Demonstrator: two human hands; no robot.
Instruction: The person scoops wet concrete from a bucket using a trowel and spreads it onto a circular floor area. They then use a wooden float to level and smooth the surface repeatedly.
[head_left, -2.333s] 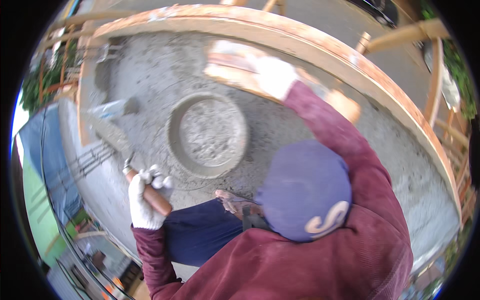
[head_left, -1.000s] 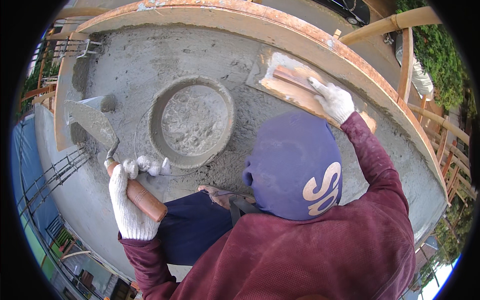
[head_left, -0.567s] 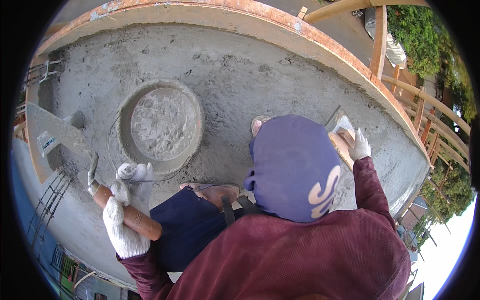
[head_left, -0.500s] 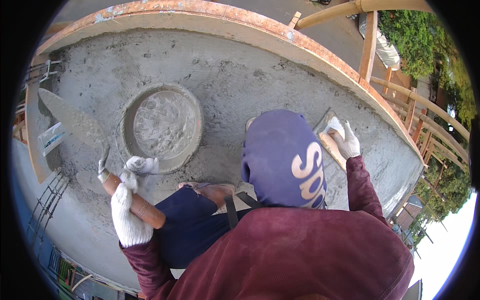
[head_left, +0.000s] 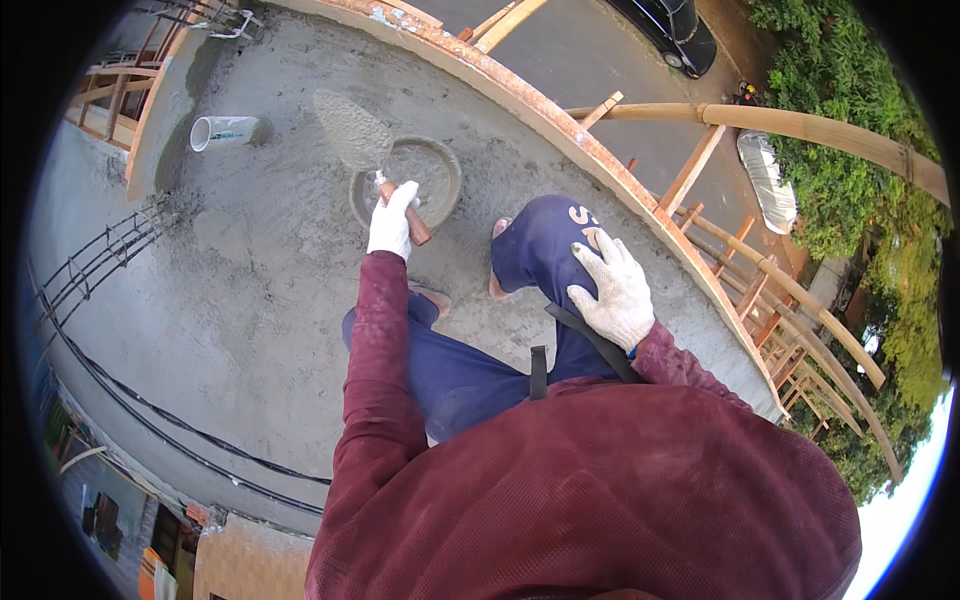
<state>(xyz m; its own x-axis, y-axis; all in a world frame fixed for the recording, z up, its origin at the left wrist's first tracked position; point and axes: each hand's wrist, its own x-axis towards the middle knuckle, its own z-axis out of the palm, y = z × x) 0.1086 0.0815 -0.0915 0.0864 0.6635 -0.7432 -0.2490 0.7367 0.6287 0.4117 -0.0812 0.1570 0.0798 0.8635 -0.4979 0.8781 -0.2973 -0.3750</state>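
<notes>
My left hand, in a white knitted glove, is closed around the wooden handle of a trowel. The trowel's mortar-coated blade points away from me, beside and partly over the far left rim of a round bucket. Grey mortar shows inside the bucket, partly hidden by the hand and the handle. My right hand, also gloved, lies with spread fingers on my right knee and holds nothing.
Fresh grey cement covers the floor around my feet. A wooden form board edges the far and right side. A plastic pipe sticks up at the far left, near steel bars. Bamboo rails stand beyond the edge.
My left hand has carried the trowel forward and right to the bucket. My right hand has let go of the flat board and come back onto my knee. The whole view has shifted.
</notes>
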